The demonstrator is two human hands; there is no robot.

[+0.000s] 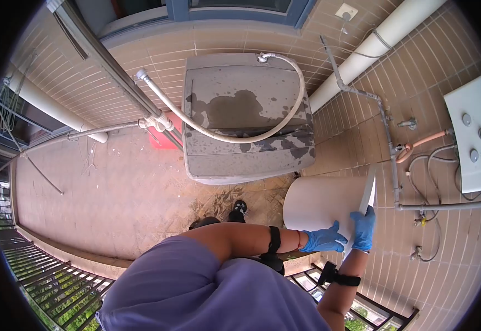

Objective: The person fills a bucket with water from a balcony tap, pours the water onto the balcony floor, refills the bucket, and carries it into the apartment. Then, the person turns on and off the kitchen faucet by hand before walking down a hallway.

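To my right stands a large whitish body with a curved side [320,201]; its kind does not show. Along its right side runs a flat white panel [369,186], seen nearly edge-on. My right hand [363,229], in a blue glove, is closed round the near end of this panel. My left hand [326,238], also gloved in blue, lies just left of it with fingers stretched out, fingertips right at the panel's near end.
A dusty, water-stained washing machine [248,118] stands ahead, with a white hose [235,138] looped over its lid. Pipes and a white water heater [475,132] are on the right wall. Metal poles [113,71] cross at left. A railing [52,273] runs behind me.
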